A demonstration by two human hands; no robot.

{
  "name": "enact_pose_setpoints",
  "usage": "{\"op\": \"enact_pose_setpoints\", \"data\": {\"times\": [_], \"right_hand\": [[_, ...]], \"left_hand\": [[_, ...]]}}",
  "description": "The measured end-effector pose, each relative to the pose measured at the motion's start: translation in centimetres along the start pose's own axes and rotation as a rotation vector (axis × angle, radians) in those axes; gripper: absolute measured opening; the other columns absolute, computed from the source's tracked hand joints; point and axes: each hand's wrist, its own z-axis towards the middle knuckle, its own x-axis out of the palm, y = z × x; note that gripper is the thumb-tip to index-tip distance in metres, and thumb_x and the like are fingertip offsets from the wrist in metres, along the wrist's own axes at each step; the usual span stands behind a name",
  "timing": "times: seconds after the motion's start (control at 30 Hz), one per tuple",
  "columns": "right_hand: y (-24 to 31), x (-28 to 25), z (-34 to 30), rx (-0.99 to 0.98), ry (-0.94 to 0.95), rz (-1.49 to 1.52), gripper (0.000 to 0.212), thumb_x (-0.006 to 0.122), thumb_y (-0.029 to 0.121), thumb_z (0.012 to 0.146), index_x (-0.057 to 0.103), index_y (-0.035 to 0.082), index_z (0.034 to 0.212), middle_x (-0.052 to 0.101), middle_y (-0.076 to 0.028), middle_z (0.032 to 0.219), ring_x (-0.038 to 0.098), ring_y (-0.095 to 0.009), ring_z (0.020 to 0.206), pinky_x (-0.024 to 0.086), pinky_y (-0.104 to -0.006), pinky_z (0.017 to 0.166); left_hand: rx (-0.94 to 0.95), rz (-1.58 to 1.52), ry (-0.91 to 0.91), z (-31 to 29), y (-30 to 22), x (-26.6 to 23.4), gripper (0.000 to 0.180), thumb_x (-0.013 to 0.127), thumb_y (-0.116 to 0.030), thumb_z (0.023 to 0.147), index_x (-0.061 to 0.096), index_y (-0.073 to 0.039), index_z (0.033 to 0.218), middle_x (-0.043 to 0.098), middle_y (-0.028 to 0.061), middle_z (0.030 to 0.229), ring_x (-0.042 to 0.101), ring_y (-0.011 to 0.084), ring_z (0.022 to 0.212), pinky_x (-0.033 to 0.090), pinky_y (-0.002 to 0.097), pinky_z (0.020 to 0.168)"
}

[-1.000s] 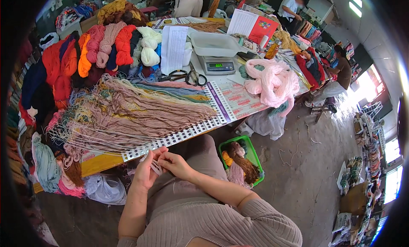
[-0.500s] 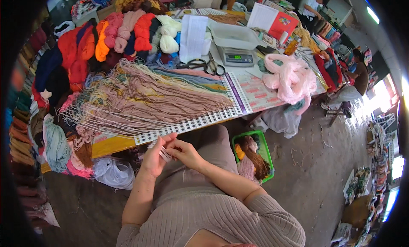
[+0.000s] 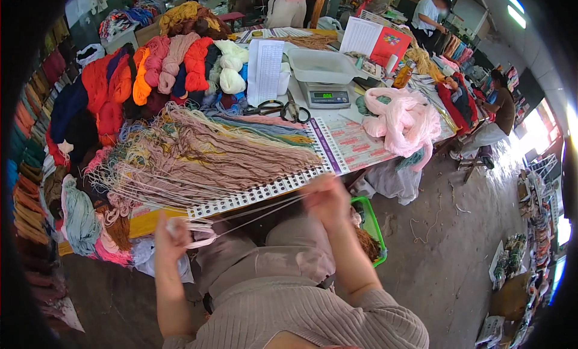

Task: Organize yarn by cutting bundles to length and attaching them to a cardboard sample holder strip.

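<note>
A small looped bundle of pale yarn (image 3: 203, 233) hangs from my left hand (image 3: 171, 237), whose fingers are closed on it over my lap. Off to the right, my right hand (image 3: 327, 200) is closed and smeared by motion. Thin pale strands (image 3: 265, 214) stretch taut between the two hands. Just beyond them, a white perforated strip (image 3: 247, 197) runs along the table's front edge. Many cut lengths of dusty-pink, cream, blue and mustard yarn (image 3: 211, 153) fan out leftward from that strip.
Coloured skeins (image 3: 108, 84) crowd the table's left side. Black scissors (image 3: 295, 111), a digital scale (image 3: 325, 96) with a plastic tub (image 3: 322, 66), and a light pink skein (image 3: 403, 120) lie farther back. A green basket (image 3: 376, 231) stands on the floor, right of my knees. Co-workers are beyond.
My hands were close together at the table edge; now they are wide apart, the left moved left and down, the right moved right and up, with strands drawn out between them.
</note>
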Motion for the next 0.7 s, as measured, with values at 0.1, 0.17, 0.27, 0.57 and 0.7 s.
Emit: {"op": "enact_pose_setpoints", "data": {"times": [0.1,0.17,0.27,0.57,0.7], "right_hand": [[12.0,-5.0,-1.8,-0.362,-0.285,-0.232,0.016,0.054,0.017,0.089,0.047,0.011,0.076,0.043,0.003,0.064,0.038,-0.007,0.056,0.035,-0.0194,0.052],[20.4,-9.5,-5.4,-0.738,-0.633,-0.354,0.013,0.054,0.018,0.09,0.052,0.009,0.082,0.047,0.003,0.066,0.039,-0.005,0.054,0.033,-0.0177,0.048],[22.1,-7.2,-6.3,-0.922,-0.691,-0.764,0.015,0.054,0.019,0.09,0.058,0.004,0.094,0.052,0.002,0.07,0.044,-0.006,0.056,0.034,-0.0177,0.049],[3.1,-4.4,3.6,0.154,-0.102,-1.39,0.019,0.055,0.003,0.085,0.051,-0.002,0.103,0.062,-0.008,0.074,0.06,-0.013,0.063,0.047,-0.0225,0.059],[-3.8,-6.7,5.3,0.38,0.075,-1.439,0.011,0.058,0.009,0.086,0.06,-0.001,0.09,0.061,-0.005,0.07,0.056,-0.01,0.058,0.045,-0.0208,0.052]], "left_hand": [[0.38,-0.186,-0.09,-3.7,-6.3,-7.9,0.045,0.043,-0.046,0.092,0.061,-0.005,0.092,0.035,-0.005,0.049,0.023,0.0058,0.034,0.018,0.022,0.033],[0.648,-0.23,0.087,-5.8,-8.4,-8.6,0.046,0.041,-0.04,0.094,0.05,-0.005,0.122,0.038,-0.0022,0.055,0.024,0.0064,0.035,0.019,0.0218,0.033],[0.683,-0.144,0.414,-7.4,-7.4,-3.8,0.057,0.038,-0.038,0.096,0.021,-0.008,0.141,0.044,0.0038,0.069,0.026,0.0053,0.038,0.023,0.0222,0.035],[-0.018,0.215,0.35,6.6,4.9,9.1,0.05,0.043,-0.044,0.092,0.053,-0.005,0.12,0.058,0.008,0.116,0.061,0.0199,0.091,0.051,0.031,0.073],[-0.241,0.252,0.188,8.4,8.3,9.9,0.048,0.038,-0.044,0.094,0.05,-0.006,0.121,0.056,0.0092,0.114,0.062,0.0251,0.092,0.053,0.0377,0.072]]}}
